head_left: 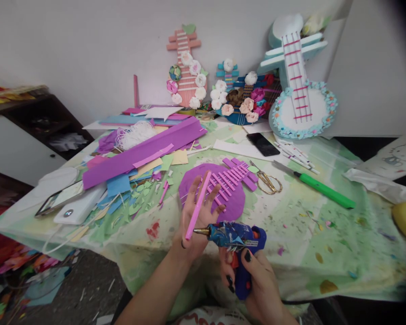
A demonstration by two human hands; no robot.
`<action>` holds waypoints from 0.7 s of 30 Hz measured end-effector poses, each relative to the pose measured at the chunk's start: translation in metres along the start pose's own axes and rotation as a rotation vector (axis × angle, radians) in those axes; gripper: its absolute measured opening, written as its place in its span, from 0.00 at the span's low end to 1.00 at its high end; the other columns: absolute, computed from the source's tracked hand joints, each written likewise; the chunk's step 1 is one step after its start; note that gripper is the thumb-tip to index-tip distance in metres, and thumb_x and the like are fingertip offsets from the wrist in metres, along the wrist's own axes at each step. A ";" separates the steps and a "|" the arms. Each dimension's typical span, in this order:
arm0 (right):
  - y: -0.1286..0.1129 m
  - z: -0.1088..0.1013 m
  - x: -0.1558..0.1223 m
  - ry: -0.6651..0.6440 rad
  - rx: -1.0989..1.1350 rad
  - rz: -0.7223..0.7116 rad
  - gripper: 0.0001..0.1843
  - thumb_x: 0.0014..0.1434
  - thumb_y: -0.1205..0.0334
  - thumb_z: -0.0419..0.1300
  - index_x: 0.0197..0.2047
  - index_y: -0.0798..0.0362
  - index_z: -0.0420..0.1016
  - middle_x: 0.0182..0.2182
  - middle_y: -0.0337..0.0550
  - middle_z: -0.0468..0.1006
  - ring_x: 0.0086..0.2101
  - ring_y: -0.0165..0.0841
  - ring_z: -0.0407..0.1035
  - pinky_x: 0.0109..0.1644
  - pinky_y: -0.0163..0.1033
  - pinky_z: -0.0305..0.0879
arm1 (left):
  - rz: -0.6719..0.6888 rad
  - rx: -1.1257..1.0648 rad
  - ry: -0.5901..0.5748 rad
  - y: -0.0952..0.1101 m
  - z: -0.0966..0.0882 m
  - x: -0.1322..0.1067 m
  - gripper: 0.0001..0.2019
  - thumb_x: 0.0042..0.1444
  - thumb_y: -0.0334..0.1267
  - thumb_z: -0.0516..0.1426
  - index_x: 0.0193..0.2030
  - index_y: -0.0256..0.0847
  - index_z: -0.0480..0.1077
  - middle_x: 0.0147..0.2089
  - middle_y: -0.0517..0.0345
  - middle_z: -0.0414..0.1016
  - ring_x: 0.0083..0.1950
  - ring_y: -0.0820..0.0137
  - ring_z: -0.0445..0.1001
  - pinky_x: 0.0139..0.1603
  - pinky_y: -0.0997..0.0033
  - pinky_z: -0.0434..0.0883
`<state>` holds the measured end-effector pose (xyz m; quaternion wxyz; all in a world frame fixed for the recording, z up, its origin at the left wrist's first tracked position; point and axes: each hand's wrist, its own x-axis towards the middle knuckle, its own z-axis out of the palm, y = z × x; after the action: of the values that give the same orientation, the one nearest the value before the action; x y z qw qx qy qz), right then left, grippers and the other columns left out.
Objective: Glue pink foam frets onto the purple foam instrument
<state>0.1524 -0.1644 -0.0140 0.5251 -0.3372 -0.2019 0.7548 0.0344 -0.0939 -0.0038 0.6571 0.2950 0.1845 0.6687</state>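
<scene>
My left hand (206,217) is palm up with its fingers spread, and a narrow pink strip (198,205) rests along it. In my right hand (262,275) is a blue hot glue gun (232,234), its fingers wrapped around the handle. The metal nozzle points left and meets or nearly meets the strip's lower end; I cannot tell whether they touch. Behind my left hand lies a purple paper guitar (237,203) with pink crosswise strips on its neck. My fingers hide part of its round body.
Gold-handled scissors (270,183) and a green utility knife (325,189) with its blade out lie right. A black phone (263,144) is farther back. Purple sheet (145,151) and paper scraps (138,194) cover the left. Decorated guitars (186,85) lean against the wall.
</scene>
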 end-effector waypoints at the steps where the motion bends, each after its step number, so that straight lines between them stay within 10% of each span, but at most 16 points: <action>1: 0.000 0.000 0.000 0.008 -0.001 -0.006 0.19 0.49 0.46 0.66 0.27 0.55 0.73 0.19 0.39 0.69 0.18 0.24 0.58 0.22 0.31 0.51 | 0.004 -0.010 -0.001 -0.001 -0.002 0.000 0.59 0.17 0.61 0.69 0.64 0.55 0.56 0.66 0.50 0.56 0.68 0.45 0.50 0.58 0.49 0.63; 21: -0.005 -0.004 0.025 -0.006 0.045 -0.124 0.17 0.54 0.49 0.62 0.30 0.56 0.71 0.20 0.38 0.68 0.19 0.24 0.60 0.20 0.29 0.56 | -0.056 -0.027 -0.058 0.001 0.010 -0.006 0.59 0.21 0.61 0.69 0.65 0.55 0.53 0.70 0.52 0.47 0.70 0.48 0.46 0.60 0.52 0.62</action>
<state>0.1526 -0.1399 -0.0208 0.5778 -0.3099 -0.2070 0.7261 0.0399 -0.1014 0.0038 0.6844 0.3002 0.1647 0.6437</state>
